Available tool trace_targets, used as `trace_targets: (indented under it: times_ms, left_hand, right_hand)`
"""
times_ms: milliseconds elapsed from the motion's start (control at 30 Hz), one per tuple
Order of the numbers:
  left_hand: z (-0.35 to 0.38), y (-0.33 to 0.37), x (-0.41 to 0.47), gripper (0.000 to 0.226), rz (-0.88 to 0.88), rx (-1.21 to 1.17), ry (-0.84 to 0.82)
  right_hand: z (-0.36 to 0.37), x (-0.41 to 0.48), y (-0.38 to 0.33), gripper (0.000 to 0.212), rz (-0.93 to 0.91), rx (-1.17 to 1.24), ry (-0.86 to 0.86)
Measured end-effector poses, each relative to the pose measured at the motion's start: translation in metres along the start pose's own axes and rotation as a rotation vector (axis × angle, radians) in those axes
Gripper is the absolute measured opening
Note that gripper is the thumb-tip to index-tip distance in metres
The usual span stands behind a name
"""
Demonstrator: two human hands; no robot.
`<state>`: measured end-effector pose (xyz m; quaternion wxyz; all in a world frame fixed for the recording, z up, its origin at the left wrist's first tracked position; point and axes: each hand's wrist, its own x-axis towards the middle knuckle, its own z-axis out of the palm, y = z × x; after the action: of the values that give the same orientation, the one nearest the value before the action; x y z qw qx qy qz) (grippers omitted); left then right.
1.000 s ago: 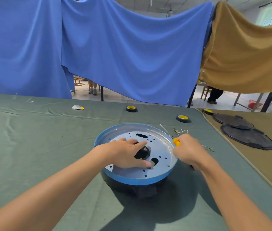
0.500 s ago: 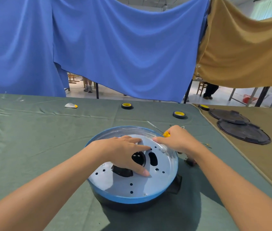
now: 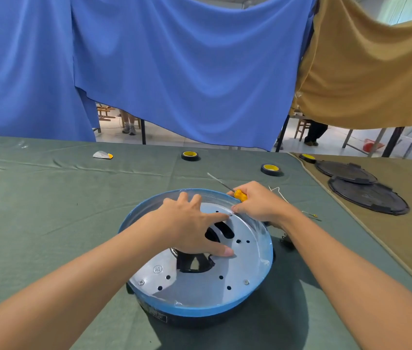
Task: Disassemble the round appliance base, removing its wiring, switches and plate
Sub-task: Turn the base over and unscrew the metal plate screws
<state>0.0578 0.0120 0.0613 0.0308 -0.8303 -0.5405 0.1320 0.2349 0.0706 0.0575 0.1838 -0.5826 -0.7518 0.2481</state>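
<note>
The round appliance base (image 3: 200,308) has a blue rim and a black underside and sits on the green cloth in front of me. Inside it lies a silver metal plate (image 3: 200,281) with several holes, dark cut-outs and screws. My left hand (image 3: 189,223) rests spread on the plate over its centre opening, fingers straight. My right hand (image 3: 255,203) is at the far right rim, gripping a yellow-handled screwdriver (image 3: 239,195) whose shaft points away to the upper left. Thin white wires (image 3: 278,192) lie on the cloth behind that hand.
Two black-and-yellow tape rolls (image 3: 189,155) (image 3: 270,169) sit farther back, a third (image 3: 307,157) at the tan cloth's corner. Two black round covers (image 3: 367,197) lie on the tan cloth at right. A small white-and-yellow item (image 3: 102,155) lies far left.
The base has turned and come closer to me. My left hand has slid toward the far side of the plate, and my right hand has moved with the screwdriver along the far rim.
</note>
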Motion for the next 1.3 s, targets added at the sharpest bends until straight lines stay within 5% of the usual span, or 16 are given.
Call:
trace_targets:
  times_ms: [133,300,400,533,600,900,1300]
  left_hand:
    - [0.002,-0.001,0.003,0.086,-0.037,0.004,-0.008]
    - [0.015,-0.007,0.005,0.087,-0.014,-0.114,-0.014]
    - [0.018,-0.010,0.009,0.089,-0.006,-0.159,-0.044]
    - [0.018,-0.013,0.015,0.091,0.006,-0.156,-0.099]
    - [0.016,-0.015,0.017,0.091,0.013,-0.156,-0.126]
    - [0.033,-0.020,0.017,0.074,0.042,-0.231,-0.062]
    - [0.032,-0.020,0.013,0.057,0.058,-0.296,-0.078]
  right_hand:
    - [-0.001,0.002,-0.002,0.014,-0.028,-0.046,-0.004]
    - [-0.020,-0.010,0.003,0.050,-0.026,-0.130,0.070]
    - [-0.041,-0.017,0.006,0.028,-0.102,-0.115,0.146]
    - [-0.054,-0.021,-0.001,0.016,-0.174,0.420,0.283]
    - [-0.055,-0.021,-0.004,0.018,-0.144,0.500,0.258]
    - [-0.055,-0.015,-0.015,0.015,-0.197,-0.139,0.232]
    - [-0.063,-0.004,-0.025,0.013,-0.215,-0.253,0.155]
